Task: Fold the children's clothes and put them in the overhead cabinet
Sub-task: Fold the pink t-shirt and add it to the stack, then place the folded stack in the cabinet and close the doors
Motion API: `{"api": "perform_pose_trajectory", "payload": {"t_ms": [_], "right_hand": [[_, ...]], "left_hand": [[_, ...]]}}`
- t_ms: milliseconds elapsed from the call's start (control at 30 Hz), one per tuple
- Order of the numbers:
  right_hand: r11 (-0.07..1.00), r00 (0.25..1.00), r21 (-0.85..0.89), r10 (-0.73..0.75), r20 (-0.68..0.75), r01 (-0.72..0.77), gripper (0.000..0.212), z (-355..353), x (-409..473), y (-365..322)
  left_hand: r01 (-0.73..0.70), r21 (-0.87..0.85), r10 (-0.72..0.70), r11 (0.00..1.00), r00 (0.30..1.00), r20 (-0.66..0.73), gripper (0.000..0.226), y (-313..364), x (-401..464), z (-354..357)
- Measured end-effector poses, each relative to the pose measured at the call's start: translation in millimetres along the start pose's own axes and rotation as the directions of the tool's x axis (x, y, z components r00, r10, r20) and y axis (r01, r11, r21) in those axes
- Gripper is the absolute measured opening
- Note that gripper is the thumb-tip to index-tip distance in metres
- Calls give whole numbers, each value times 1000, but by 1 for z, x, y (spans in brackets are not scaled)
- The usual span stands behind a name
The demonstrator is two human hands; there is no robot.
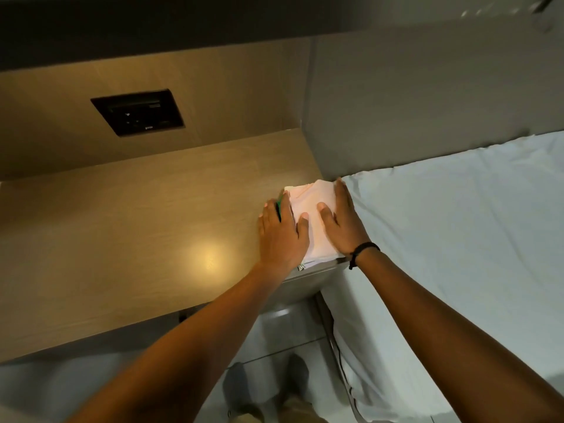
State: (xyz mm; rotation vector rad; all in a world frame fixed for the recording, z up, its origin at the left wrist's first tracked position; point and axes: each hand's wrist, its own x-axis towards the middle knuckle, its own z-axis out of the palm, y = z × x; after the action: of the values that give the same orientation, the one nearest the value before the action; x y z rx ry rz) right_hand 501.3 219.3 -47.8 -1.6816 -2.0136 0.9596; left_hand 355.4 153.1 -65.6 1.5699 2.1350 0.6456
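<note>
Both hands lie flat with fingers spread on a small stack of folded pale pink and white children's clothes (311,221), the left hand (282,236) covering its left side where a green edge peeks out, the right hand (343,222) pressing its right side, neither one gripping. That stack sits at the right-hand corner of the light wooden bench (137,227), just beside the bed with its white sheet (457,227). Behind the stack, a black recessed socket panel (137,112) is set in the wooden back wall.
</note>
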Motion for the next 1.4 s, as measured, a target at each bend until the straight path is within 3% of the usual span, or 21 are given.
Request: {"api": "perform_pose_trajectory", "payload": {"t_ms": [100, 233, 467, 600, 700, 833, 933, 1000, 1067, 1167, 1267, 1400], "right_hand": [[954, 970, 179, 230, 80, -241, 64, -7, -16, 11], [897, 954, 334, 297, 31, -290, 51, -22, -46, 37], [861, 967, 484, 233, -101, -157, 41, -51, -125, -6], [857, 968, 515, 122, -220, 9, 37, -59, -185, -79], [853, 965, 511, 30, -259, 110, 38, -71, -229, -142], [831, 932, 461, -173, -319, 312, 34, -109, -284, -224], [810, 895, 407, -303, -328, 423, 30, -147, -303, -279], [818, 873, 345, -346, -344, 461, 40, -171, -288, -306], [841, 862, 277, -356, -361, 464, 51, -196, -263, -331], [897, 905, 238, -296, -305, 373, 46, -231, -215, -365], [960, 964, 165, -195, -182, 225, 55, -249, -163, -376], [986, 974, -38, -166, -157, 162, 62, -256, -121, -372]], "left_hand": [[49, -46, -46, 998, 998, 53, 67, 23, -13, 9], [29, -191, -10, 981, 995, 95, 66, 56, -32, 23], [93, -538, -22, 837, 990, 138, 54, 80, -94, -15], [-40, -593, 69, 804, 997, 27, 55, 77, -141, -89], [-181, -549, 148, 816, 983, -105, 56, 78, -175, -159], [-400, -445, 299, 801, 912, -281, 59, 89, -210, -251], [-481, -384, 361, 788, 867, -344, 59, 111, -217, -317], [-475, -335, 362, 814, 865, -347, 59, 130, -202, -354], [-446, -275, 353, 851, 876, -330, 59, 149, -176, -387], [-419, -187, 357, 888, 887, -292, 59, 169, -124, -418], [-383, -171, 329, 908, 904, -275, 55, 177, -73, -423], [-328, -123, 290, 937, 922, -256, 50, 179, -36, -413]]}}
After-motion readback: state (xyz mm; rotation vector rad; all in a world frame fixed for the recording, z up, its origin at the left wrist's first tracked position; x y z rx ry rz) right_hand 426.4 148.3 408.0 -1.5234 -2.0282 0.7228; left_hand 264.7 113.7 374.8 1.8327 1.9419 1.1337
